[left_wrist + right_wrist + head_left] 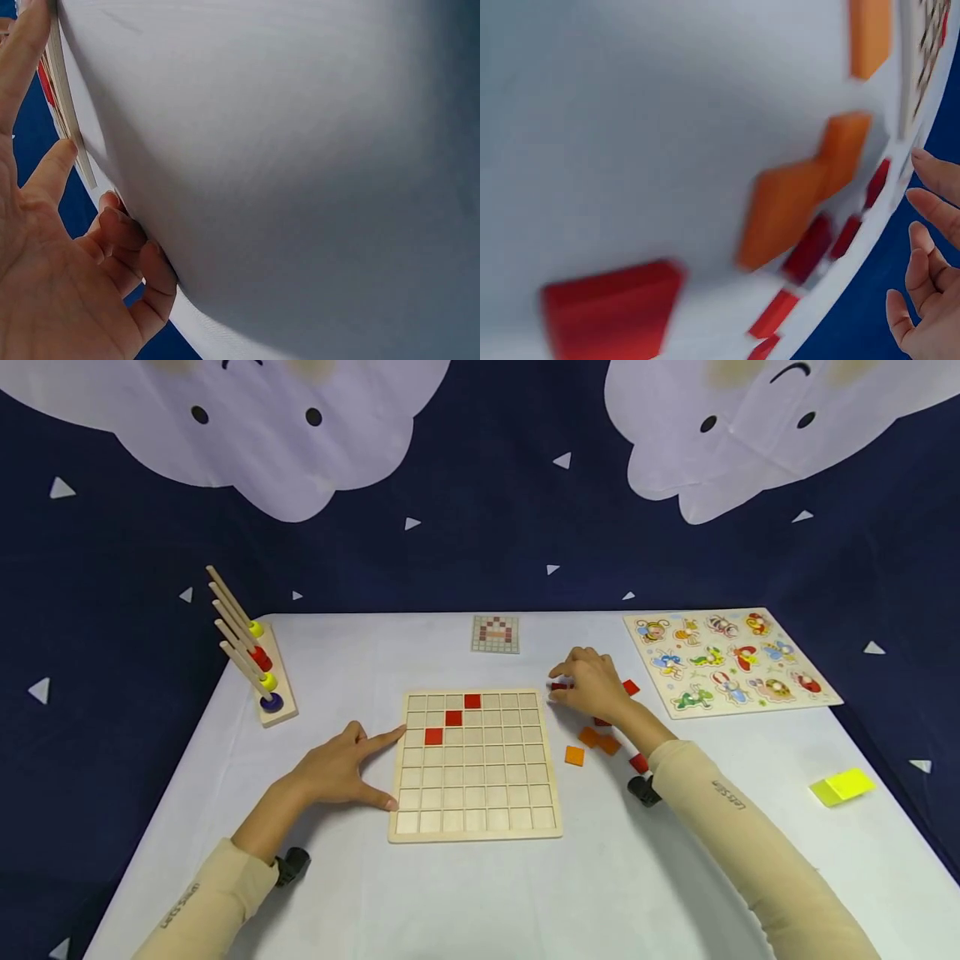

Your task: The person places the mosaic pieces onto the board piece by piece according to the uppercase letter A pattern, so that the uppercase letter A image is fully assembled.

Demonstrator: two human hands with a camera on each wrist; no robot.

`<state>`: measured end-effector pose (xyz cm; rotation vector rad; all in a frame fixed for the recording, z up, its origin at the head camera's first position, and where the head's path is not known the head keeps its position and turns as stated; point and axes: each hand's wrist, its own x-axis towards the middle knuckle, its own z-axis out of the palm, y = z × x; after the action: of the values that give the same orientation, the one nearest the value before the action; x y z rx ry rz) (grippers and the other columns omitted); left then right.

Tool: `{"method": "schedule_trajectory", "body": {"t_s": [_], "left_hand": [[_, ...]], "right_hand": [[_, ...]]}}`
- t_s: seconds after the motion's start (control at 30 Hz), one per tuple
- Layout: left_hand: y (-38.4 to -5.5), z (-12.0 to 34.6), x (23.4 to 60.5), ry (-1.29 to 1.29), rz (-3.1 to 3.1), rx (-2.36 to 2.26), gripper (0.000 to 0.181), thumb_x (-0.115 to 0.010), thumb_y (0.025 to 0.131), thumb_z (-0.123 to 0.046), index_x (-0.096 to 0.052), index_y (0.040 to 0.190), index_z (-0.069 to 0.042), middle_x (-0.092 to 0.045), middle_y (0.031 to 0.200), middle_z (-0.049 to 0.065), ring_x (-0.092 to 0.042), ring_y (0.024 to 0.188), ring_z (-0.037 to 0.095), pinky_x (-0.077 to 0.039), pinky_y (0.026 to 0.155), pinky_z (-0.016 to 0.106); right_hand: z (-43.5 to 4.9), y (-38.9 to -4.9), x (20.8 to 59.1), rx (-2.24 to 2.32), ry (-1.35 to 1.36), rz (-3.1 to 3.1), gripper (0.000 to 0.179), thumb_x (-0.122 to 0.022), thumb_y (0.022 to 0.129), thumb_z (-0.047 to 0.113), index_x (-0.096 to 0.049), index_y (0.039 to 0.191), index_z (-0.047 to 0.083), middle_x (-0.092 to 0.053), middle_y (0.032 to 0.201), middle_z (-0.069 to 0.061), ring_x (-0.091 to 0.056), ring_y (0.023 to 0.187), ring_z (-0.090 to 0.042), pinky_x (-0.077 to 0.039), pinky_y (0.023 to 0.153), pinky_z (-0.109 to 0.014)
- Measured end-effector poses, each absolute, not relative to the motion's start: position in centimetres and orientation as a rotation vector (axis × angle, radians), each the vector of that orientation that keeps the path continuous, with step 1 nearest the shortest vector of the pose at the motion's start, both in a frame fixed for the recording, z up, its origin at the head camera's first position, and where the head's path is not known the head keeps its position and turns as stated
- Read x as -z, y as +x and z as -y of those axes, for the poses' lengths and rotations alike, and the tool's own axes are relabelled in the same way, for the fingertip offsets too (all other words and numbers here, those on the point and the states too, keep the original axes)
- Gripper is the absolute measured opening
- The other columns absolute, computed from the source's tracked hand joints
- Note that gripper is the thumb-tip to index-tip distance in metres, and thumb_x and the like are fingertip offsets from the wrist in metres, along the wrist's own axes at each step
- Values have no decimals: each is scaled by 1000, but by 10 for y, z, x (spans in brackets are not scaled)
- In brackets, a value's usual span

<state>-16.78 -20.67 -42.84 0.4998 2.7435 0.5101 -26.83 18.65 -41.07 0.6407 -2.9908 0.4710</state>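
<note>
A square wooden grid board (476, 837) lies mid-table, with three red tiles (453, 718) set in a diagonal in its upper left cells. At its left edge, my left hand (330, 770) presses with a stretched thumb and index finger; the other fingers curl loosely in the left wrist view. Beyond the board's upper right corner, my right hand (594, 685) reaches over the loose tiles. Its thumb and index finger are parted around a dark red tile (559, 686). In the right wrist view the fingers (933, 206) stand apart from the tiles.
Orange tiles (574, 756) and several red tiles (639, 763) lie right of the board. A small pattern card (495, 634) is at the back. A peg stand with rings (279, 713) stands left, an insect puzzle (731, 664) lies back right, and yellow sticky notes (843, 787) sit far right.
</note>
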Motion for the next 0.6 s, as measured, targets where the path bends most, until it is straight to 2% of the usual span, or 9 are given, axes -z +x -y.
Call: {"method": "schedule_trajectory", "body": {"t_s": [0.6], "left_hand": [[-169,208,431,498,-2741,-519,112,-84,58,-68,-40,153,-27,-39,94,6,-39,72,17,-32,59,29]], "right_hand": [[-204,-270,426,-464,614,2994,25,-80,82,24,-77,96,3,-59,96,-12,-52,97,-31,-36,85,-50]]}}
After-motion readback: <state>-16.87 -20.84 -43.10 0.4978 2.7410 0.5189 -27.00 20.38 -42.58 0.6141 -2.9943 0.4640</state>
